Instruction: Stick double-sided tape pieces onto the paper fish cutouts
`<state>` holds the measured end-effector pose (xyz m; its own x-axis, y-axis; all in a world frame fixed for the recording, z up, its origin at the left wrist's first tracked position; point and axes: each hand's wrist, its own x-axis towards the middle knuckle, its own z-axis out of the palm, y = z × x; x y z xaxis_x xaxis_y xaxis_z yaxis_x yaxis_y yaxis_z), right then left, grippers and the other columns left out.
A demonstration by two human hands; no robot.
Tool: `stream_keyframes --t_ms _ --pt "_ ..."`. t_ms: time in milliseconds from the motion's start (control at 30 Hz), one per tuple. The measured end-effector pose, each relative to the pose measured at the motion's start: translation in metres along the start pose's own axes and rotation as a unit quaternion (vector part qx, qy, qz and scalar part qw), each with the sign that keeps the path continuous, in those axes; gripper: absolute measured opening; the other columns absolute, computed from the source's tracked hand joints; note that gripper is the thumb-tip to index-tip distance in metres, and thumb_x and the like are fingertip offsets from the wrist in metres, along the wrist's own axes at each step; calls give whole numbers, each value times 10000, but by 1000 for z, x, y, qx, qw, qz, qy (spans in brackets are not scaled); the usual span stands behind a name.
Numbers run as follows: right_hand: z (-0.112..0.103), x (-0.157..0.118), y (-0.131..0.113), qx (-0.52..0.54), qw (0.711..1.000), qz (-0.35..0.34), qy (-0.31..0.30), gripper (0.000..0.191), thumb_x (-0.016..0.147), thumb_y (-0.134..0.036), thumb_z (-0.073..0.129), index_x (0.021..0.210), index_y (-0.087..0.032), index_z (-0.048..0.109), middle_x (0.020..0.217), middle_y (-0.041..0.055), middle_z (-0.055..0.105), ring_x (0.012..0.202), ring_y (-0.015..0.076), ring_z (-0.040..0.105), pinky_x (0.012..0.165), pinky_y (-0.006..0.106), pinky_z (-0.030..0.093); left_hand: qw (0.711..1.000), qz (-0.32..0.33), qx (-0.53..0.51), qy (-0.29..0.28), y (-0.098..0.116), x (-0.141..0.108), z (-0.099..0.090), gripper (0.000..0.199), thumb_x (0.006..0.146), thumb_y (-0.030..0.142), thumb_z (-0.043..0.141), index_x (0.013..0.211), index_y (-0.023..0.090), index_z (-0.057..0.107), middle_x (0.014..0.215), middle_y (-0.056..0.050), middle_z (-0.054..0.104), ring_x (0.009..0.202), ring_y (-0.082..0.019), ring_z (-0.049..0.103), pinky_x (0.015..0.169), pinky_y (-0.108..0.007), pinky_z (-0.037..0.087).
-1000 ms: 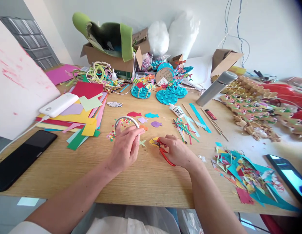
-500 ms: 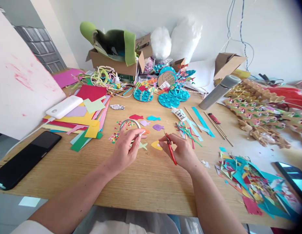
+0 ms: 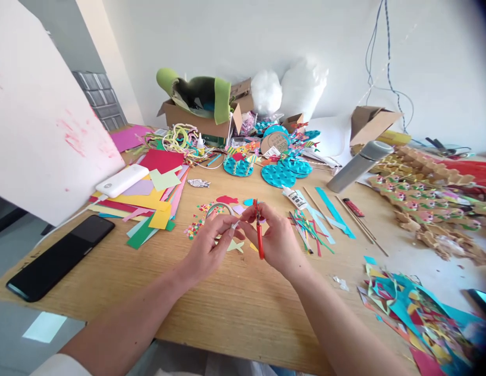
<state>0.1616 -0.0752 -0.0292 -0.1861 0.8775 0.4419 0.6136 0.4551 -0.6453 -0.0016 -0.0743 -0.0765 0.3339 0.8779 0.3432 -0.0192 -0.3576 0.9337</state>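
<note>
Between the thumb and fingers of my left hand (image 3: pixel 209 243) is a small white strip (image 3: pixel 235 224), perhaps tape. My right hand (image 3: pixel 276 240) keeps red-handled scissors (image 3: pixel 260 240) in its palm, blades pointing away, while its thumb and forefinger meet at the strip. A tape-like ring (image 3: pixel 222 207) shows just behind my left hand; whether the fingers touch it I cannot tell. Paper fish lie around and under the hands: a red fish (image 3: pixel 227 199), a blue one (image 3: pixel 248 201), and a pale green one (image 3: pixel 235 246). Confetti-like paper dots (image 3: pixel 194 227) are scattered left of the ring.
Coloured paper sheets (image 3: pixel 160 190), a white power bank (image 3: pixel 123 180) and a black phone (image 3: pixel 60 258) lie left. Rightward are a glue bottle (image 3: pixel 294 198), thin paper strips (image 3: pixel 311 230), a tilted grey flask (image 3: pixel 360 166) and paper scraps (image 3: pixel 415 308). Blue decorated discs (image 3: pixel 278 175) stand behind.
My right hand has moved left to my left hand, its fingertips now at the white strip and the scissors turned more upright. The head view has tilted up and shifted slightly left.
</note>
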Motion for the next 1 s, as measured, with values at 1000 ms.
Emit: stream_keyframes --t_ms 1000 --pt "-3 26 1 -104 979 -143 -100 133 819 -155 556 811 -209 435 804 39 573 762 196 503 684 294 356 998 -56 39 20 4 5 -7 171 918 265 478 1019 143 543 838 -57 604 699 -140 663 601 -229 505"
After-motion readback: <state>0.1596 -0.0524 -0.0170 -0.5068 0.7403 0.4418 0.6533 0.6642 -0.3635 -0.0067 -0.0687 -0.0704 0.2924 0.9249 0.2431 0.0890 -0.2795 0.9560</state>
